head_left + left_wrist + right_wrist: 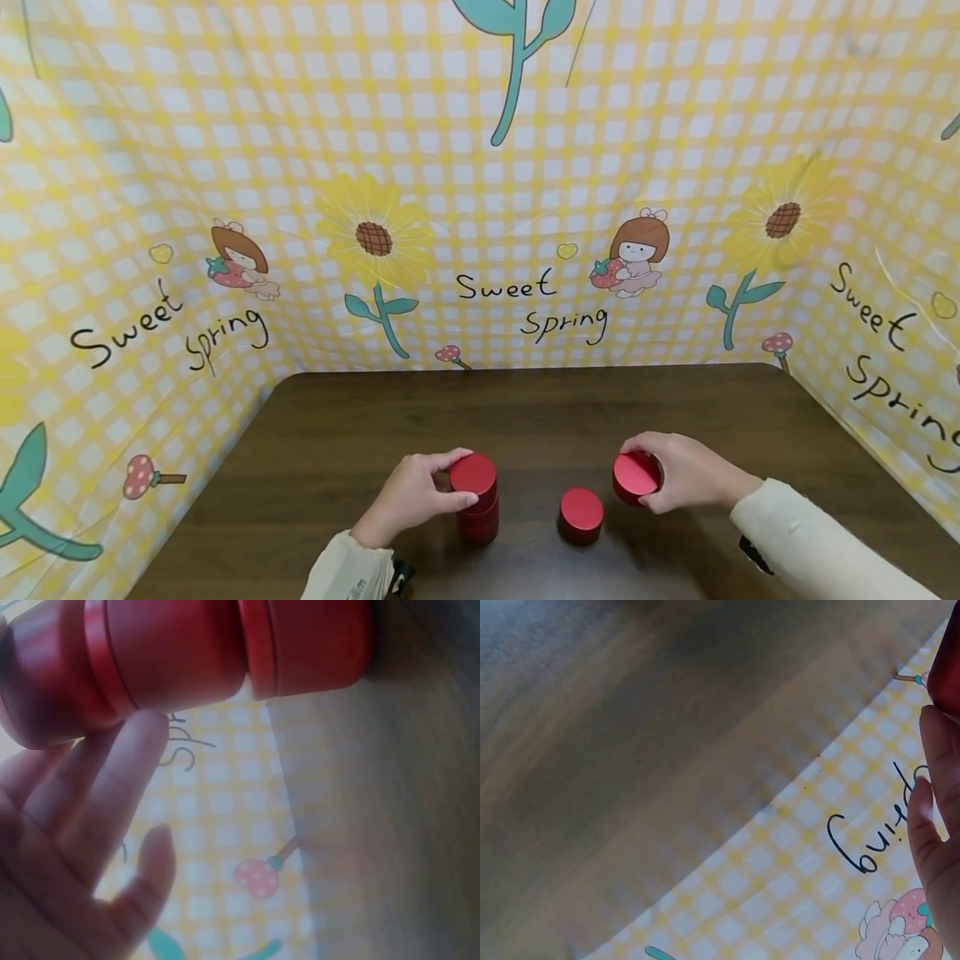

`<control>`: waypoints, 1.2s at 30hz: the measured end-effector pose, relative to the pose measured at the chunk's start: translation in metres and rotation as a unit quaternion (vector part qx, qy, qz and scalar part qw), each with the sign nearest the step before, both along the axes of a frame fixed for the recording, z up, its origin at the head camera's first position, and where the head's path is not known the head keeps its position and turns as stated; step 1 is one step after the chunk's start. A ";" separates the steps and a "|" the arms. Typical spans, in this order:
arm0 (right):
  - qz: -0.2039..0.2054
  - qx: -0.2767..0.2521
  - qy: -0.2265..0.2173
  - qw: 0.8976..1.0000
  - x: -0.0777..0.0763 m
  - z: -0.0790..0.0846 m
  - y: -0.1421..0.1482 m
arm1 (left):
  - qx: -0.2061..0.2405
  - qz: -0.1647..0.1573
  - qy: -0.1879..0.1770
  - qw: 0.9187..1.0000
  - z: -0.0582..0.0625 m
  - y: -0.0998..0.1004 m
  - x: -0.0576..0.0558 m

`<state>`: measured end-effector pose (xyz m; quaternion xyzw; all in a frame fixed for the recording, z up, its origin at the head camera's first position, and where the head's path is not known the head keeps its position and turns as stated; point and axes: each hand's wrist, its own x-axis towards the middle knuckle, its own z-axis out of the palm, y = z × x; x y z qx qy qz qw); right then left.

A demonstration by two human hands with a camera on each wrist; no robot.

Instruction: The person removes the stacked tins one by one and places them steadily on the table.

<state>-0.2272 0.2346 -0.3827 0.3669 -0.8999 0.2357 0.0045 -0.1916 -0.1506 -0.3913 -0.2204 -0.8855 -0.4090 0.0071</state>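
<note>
A stack of three round red tins stands upright on the table in the left wrist view. The left hand grips the top tin between thumb and fingers, its other fingers along the side of the stack in the left wrist view. To the right, the right hand holds another red tin by its sides, its lid tilted a little. In the right wrist view only an edge of this tin shows by the fingers. One more red tin sits on the table between the hands.
The dark wooden table is ringed at the back and sides by a yellow checked cloth printed with flowers and words. Dark bands show at both wrists, under pale sleeves.
</note>
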 end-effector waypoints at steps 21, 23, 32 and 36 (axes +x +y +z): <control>0.007 0.012 -0.077 0.997 -0.002 -0.024 -0.003 | -0.007 -0.009 -0.006 1.000 0.003 -0.003 -0.001; 0.009 0.012 -0.083 0.996 -0.003 -0.027 -0.004 | -0.009 -0.009 -0.010 1.000 0.003 -0.003 -0.001; 0.020 0.022 -0.124 0.992 -0.002 -0.031 -0.003 | -0.028 -0.024 -0.044 0.998 0.007 -0.005 0.000; 0.026 0.032 -0.124 0.991 -0.004 -0.030 -0.002 | -0.036 -0.026 -0.044 0.998 0.008 -0.005 0.000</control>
